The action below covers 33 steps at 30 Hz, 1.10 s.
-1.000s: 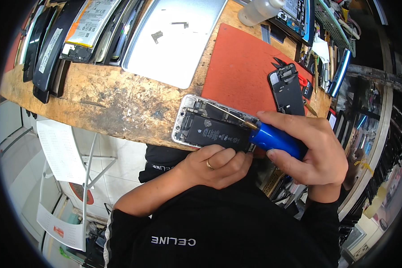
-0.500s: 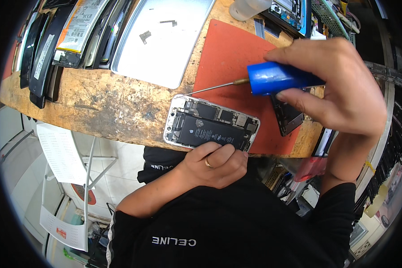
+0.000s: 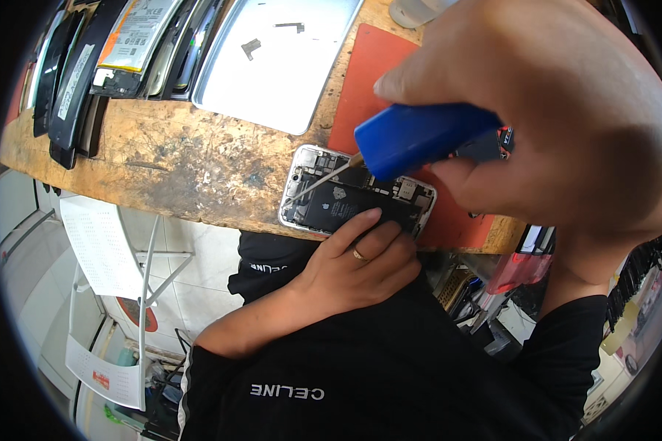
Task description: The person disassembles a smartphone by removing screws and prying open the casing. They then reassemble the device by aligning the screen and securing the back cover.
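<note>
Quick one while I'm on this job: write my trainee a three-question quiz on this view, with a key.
1. Which hand grips the blue-handled screwdriver?
2. True or false: the white tray is bare.
3. The screwdriver points onto (a) the tray, (b) the opened phone, (c) the bottle.

Key:
1. The right hand.
2. False: small dark parts lie on it.
3. b.

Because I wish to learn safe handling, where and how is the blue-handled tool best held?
Probably by its thick blue handle, from the person's right, as the right hand does: the thin shaft slants leftward over the opened phone.
</note>
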Tool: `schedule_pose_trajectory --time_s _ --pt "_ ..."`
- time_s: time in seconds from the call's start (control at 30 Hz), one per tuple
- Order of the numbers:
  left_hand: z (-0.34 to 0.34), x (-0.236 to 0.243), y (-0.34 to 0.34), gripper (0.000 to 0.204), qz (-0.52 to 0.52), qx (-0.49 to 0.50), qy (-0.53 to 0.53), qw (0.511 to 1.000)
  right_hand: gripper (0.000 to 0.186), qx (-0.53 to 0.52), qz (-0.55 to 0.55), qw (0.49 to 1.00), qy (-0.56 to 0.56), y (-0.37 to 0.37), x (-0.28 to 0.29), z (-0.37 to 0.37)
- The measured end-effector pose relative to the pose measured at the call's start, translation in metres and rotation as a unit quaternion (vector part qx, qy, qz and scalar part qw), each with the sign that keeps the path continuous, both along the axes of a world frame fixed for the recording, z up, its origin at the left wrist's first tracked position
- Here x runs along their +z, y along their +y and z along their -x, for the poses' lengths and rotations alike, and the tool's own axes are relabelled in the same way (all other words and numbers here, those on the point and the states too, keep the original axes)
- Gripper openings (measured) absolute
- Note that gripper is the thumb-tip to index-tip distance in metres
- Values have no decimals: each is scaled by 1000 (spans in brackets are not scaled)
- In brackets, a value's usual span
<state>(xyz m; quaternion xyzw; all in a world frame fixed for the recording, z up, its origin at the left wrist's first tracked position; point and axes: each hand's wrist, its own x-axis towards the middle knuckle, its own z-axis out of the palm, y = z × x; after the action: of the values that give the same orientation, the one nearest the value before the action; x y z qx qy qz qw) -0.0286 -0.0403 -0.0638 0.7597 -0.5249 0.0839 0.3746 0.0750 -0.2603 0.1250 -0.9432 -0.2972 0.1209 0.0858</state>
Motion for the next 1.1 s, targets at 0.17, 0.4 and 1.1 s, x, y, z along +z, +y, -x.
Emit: schedule_pose_trajectory --time_s 0.17,0.4,1.1 --pt "-2 6 3 14 -25 -23 12 999 44 -17 25 999 21 28 14 1" --pt "0 -2 0 12 4 -16 -24 1000 42 -21 148 985 91 38 22 9" --pt "-21 -12 75 102 58 201 120 970 50 -246 -160 935 199 -1 -53 141"
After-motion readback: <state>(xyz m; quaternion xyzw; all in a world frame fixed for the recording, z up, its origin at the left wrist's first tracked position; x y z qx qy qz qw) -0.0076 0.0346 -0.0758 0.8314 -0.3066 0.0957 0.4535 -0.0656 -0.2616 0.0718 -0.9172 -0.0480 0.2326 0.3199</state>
